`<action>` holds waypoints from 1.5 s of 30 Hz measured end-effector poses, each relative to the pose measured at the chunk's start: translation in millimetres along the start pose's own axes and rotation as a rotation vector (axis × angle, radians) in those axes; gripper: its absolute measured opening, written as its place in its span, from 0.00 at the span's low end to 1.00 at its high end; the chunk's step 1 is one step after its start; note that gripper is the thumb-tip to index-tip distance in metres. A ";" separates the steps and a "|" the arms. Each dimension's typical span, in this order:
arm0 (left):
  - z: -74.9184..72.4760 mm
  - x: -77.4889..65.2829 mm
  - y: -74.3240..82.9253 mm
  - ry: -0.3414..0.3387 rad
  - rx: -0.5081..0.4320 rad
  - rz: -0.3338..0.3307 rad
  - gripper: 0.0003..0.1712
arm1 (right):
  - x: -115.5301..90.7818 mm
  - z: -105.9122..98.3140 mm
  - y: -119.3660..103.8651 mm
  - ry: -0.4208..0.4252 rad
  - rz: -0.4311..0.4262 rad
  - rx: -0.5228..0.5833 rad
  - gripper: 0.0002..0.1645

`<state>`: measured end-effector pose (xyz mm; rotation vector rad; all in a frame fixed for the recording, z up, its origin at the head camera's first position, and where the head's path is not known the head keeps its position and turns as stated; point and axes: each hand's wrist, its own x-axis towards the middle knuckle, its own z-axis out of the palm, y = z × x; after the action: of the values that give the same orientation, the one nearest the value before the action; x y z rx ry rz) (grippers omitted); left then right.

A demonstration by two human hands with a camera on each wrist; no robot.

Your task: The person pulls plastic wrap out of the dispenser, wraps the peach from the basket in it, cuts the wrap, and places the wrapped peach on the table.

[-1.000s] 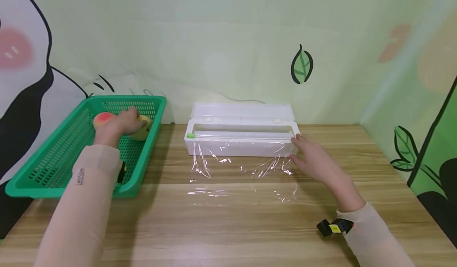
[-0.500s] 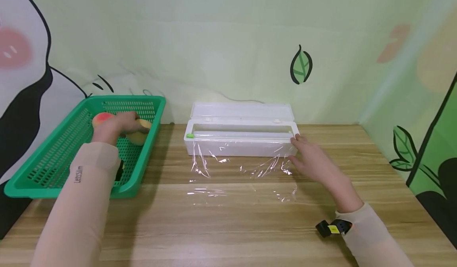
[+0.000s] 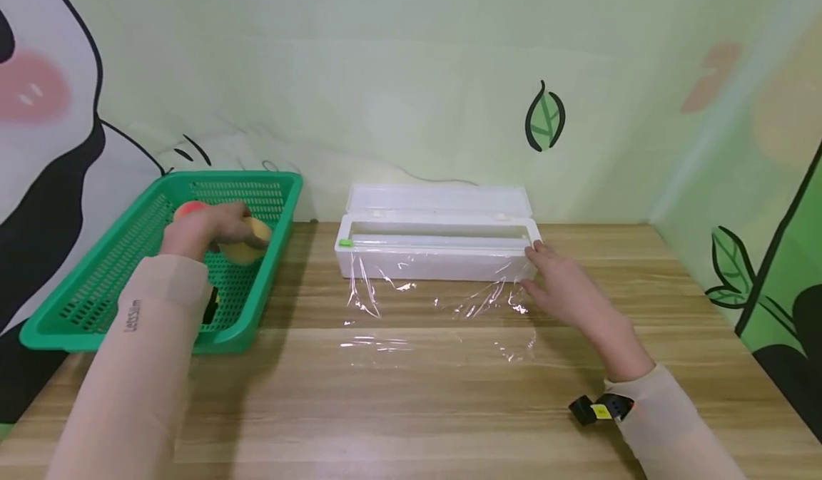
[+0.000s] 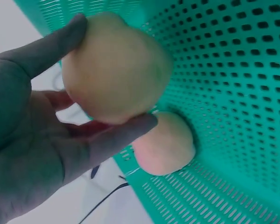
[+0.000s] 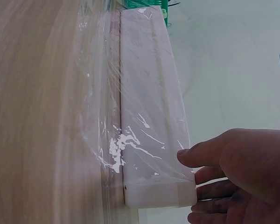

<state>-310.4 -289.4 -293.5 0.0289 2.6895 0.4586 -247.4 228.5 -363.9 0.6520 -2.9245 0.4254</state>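
Note:
Inside the green plastic basket, my left hand grips a yellowish peach between thumb and fingers. Another peach, with a red blush, lies in the basket beyond the fingers. To the right stands a white cling film dispenser box with its lid tilted back and a green slider at its left end. Clear cling film hangs down its front and spreads over the table. My right hand touches the box's right end with extended fingers and thumb.
A dark object lies in the basket, partly behind the left sleeve. The wooden table meets a printed wall cloth behind the box. A black wrist device sits on my right wrist.
My left hand has closed its fingers round the yellowish peach and drawn it slightly left and toward me. The right hand, box and film look unmoved.

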 end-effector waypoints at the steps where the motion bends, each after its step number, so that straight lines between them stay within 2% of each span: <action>1: -1.3 -2.7 1.2 0.029 0.014 -0.009 0.41 | 0.2 0.4 -0.1 -0.003 0.000 -0.003 0.35; 5: -6.7 -12.0 6.6 0.171 0.034 -0.036 0.42 | 1.0 1.6 0.0 -0.009 0.002 -0.010 0.36; 7: -8.7 -15.6 9.9 0.220 0.021 -0.042 0.44 | 1.4 1.7 0.3 -0.007 0.006 -0.009 0.36; 14: -12.2 -24.7 25.7 0.294 0.002 -0.056 0.44 | 3.0 1.9 2.7 -0.005 0.019 -0.015 0.35; 16: -12.5 -28.4 32.8 0.321 -0.011 -0.044 0.42 | 3.5 2.2 3.4 -0.005 0.020 -0.016 0.35; 21: -11.3 -37.6 54.5 0.398 -0.021 0.048 0.38 | 4.4 3.3 4.2 -0.005 0.014 -0.008 0.35; 23: -10.7 -41.5 63.3 0.413 -0.009 0.068 0.40 | 4.3 3.9 4.3 -0.003 0.013 -0.008 0.35; 26: -9.8 -49.2 75.8 0.425 0.007 0.063 0.42 | 4.3 4.5 3.6 0.000 0.014 -0.007 0.35; 33: -2.6 -59.1 105.2 0.469 0.039 0.205 0.43 | 3.1 3.5 4.5 -0.003 0.021 0.002 0.36; 39: 10.3 -67.5 132.4 0.454 0.070 0.242 0.42 | 2.7 2.9 3.2 -0.005 0.032 -0.001 0.36; 45: 29.3 -73.3 151.5 0.471 0.070 0.277 0.40 | 3.6 3.1 3.3 0.011 0.023 -0.016 0.36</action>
<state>-238.7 -143.3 -241.3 0.3596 3.1812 0.5038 -252.2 229.1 -367.1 0.6126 -2.9249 0.4063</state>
